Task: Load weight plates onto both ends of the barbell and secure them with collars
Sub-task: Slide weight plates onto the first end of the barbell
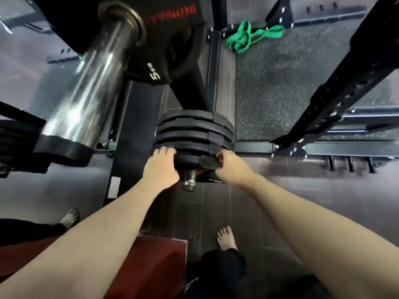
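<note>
Seen from above, a person bends over a rack peg (189, 181) stacked with black weight plates (194, 128). The left hand (160, 167) curls its fingers over the rim of the nearest plate (192, 161), and the right hand (231, 168) pinches the same plate's rim on the other side. The plate sits on the peg, touching the stack behind it. Up and to the left, the chrome barbell sleeve (92, 83) juts toward the camera, with a plate marked 5 kg (155, 71) beside it. A green band (248, 37) lies on the floor. This looks like the fetching step; next, the plate likely needs sliding off the peg and carrying to the sleeve.
</note>
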